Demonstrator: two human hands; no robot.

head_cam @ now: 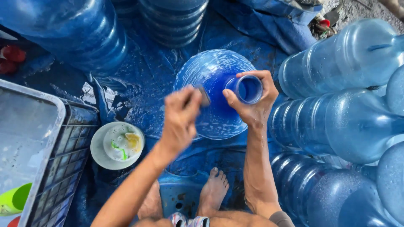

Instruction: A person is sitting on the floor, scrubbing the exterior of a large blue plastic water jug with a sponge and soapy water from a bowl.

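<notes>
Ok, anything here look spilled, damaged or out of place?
Nothing is damaged. The blue jug stands upright, soapy, its neck held by the right hand; the left hand scrubs it, blurred. The tarp is wet.

Person is showing bare forearms, left hand [180,120] and right hand [252,103] ungloved. Feet are going barefoot, near centre. Patterned shorts hem is showing at near edge, red, white, blue.

We see a big blue water jug [212,96], see-through and wet with suds, standing upright on the blue tarp with its open neck facing up toward us. A small grey scrubber [205,96] rests against its shoulder, blurred.
</notes>
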